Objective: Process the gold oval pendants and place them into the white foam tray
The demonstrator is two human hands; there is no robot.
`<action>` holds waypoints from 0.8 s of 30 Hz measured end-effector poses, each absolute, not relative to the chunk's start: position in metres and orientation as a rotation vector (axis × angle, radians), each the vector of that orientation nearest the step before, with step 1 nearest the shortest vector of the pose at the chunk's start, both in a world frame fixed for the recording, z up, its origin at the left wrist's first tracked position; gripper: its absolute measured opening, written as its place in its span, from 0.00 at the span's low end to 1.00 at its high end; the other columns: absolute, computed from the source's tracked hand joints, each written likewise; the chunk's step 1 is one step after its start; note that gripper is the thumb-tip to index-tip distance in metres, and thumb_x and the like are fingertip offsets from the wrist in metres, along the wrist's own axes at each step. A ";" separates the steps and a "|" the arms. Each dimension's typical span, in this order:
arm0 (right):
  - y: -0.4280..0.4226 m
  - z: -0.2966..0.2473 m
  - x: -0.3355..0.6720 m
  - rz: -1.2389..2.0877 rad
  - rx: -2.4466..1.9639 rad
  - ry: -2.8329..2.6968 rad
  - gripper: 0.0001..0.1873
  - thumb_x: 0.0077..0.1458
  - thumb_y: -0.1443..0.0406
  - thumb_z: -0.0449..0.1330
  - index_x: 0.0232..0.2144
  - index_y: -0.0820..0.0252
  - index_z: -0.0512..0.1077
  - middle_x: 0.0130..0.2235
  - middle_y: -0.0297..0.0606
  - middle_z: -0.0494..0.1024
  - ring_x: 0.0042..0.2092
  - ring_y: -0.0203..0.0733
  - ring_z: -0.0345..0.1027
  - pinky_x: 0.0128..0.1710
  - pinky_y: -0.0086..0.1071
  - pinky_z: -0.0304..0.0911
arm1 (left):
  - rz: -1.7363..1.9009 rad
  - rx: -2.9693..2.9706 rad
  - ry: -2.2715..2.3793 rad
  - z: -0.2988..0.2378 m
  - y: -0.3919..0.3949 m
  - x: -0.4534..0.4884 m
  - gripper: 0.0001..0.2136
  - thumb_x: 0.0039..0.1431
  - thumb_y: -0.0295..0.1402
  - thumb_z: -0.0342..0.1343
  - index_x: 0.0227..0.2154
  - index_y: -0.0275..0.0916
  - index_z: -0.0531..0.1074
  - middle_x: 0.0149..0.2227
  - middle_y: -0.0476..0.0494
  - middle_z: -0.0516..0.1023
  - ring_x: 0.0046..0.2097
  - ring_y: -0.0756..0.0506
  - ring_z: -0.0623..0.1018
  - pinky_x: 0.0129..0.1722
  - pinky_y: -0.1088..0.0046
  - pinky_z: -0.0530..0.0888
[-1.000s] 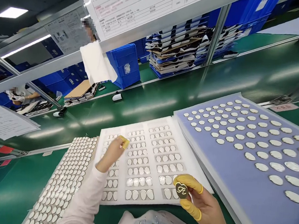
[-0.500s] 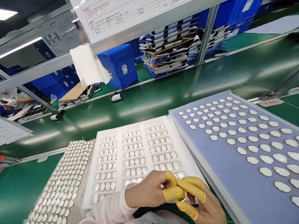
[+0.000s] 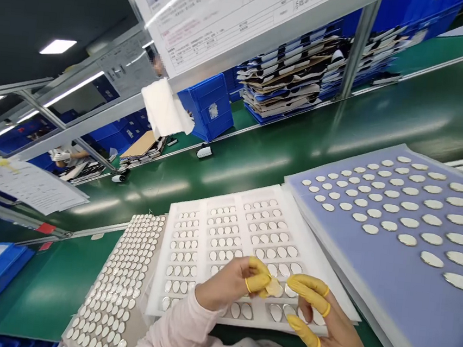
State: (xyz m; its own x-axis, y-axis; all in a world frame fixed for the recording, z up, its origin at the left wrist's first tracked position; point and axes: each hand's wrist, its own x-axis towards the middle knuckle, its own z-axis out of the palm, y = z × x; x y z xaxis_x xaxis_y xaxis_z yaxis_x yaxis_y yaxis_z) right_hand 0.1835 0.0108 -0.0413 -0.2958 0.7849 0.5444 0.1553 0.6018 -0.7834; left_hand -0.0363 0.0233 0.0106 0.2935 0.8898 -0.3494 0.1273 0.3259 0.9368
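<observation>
Yellow finger cots cover several fingertips of both my hands. My left hand [image 3: 232, 280] pinches a small round shiny disc [image 3: 274, 288] between thumb and fingers, over the near part of the white foam tray [image 3: 250, 323]. To the right of the disc is my right hand [image 3: 327, 311], its fingers apart and holding nothing. Rows of similar oval-looking discs stand in the tray's slots, in three columns. My hands hide some of the near slots.
Left of the tray, a board [image 3: 158, 243] carries dense rows of discs. On the right, a lilac sheet [image 3: 353, 272] has spaced discs lying on it. Beyond runs a green conveyor [image 3: 248, 167], with a blue crate [image 3: 209, 106] and stacked trays [image 3: 281, 85] behind. Another person's gloved hand [image 3: 59, 155] shows far left.
My right hand has come away from the disc, and its fingers have spread. The disc stays in my left hand. The camera has turned left, so the surroundings appear further right.
</observation>
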 end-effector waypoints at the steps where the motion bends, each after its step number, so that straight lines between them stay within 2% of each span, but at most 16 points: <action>1: 0.012 -0.044 0.185 0.756 -0.790 -1.787 0.22 0.62 0.64 0.60 0.57 0.43 0.70 0.45 0.40 0.73 0.26 0.35 0.66 0.32 0.34 0.73 | 0.678 1.302 1.350 0.010 0.030 -0.052 0.21 0.56 0.54 0.60 0.33 0.37 0.70 0.30 0.46 0.76 0.29 0.51 0.72 0.29 0.74 0.68; 3: 0.015 -0.049 0.190 0.755 -0.837 -1.773 0.19 0.62 0.64 0.60 0.55 0.44 0.71 0.41 0.39 0.75 0.28 0.38 0.70 0.35 0.35 0.74 | 0.540 1.627 1.796 0.011 0.047 -0.089 0.17 0.65 0.48 0.52 0.36 0.38 0.72 0.34 0.47 0.78 0.34 0.50 0.75 0.35 0.74 0.72; 5: 0.018 -0.052 0.193 0.735 -0.881 -1.738 0.16 0.62 0.62 0.59 0.52 0.46 0.73 0.38 0.38 0.75 0.32 0.41 0.74 0.38 0.37 0.75 | 0.438 1.644 2.035 0.013 0.069 -0.131 0.14 0.68 0.43 0.50 0.38 0.38 0.73 0.35 0.47 0.78 0.36 0.49 0.76 0.39 0.72 0.73; 8: 0.019 -0.054 0.195 0.718 -0.945 -1.732 0.14 0.62 0.60 0.59 0.50 0.46 0.73 0.40 0.40 0.76 0.34 0.42 0.75 0.37 0.36 0.75 | 0.266 1.595 2.291 0.014 0.104 -0.187 0.12 0.69 0.38 0.50 0.42 0.35 0.73 0.38 0.44 0.79 0.39 0.46 0.78 0.42 0.67 0.75; 11: 0.018 -0.057 0.195 0.714 -0.991 -1.758 0.14 0.63 0.60 0.58 0.50 0.46 0.73 0.44 0.42 0.76 0.34 0.42 0.75 0.36 0.37 0.75 | 0.073 1.558 2.494 0.011 0.131 -0.226 0.14 0.67 0.39 0.55 0.50 0.35 0.72 0.48 0.40 0.77 0.47 0.43 0.78 0.47 0.59 0.78; 14: 0.016 -0.060 0.197 0.676 -1.016 -1.775 0.14 0.63 0.60 0.58 0.51 0.46 0.72 0.43 0.41 0.76 0.33 0.42 0.75 0.38 0.39 0.75 | -0.113 1.543 2.605 0.005 0.147 -0.246 0.16 0.66 0.38 0.57 0.53 0.37 0.70 0.53 0.38 0.74 0.50 0.41 0.77 0.49 0.56 0.77; 24: 0.019 -0.065 0.204 0.617 -1.094 -1.788 0.14 0.63 0.57 0.58 0.49 0.48 0.74 0.42 0.42 0.76 0.33 0.42 0.76 0.34 0.37 0.75 | -0.531 1.527 2.619 -0.012 0.170 -0.265 0.17 0.66 0.38 0.57 0.54 0.36 0.70 0.54 0.38 0.74 0.51 0.41 0.77 0.49 0.56 0.78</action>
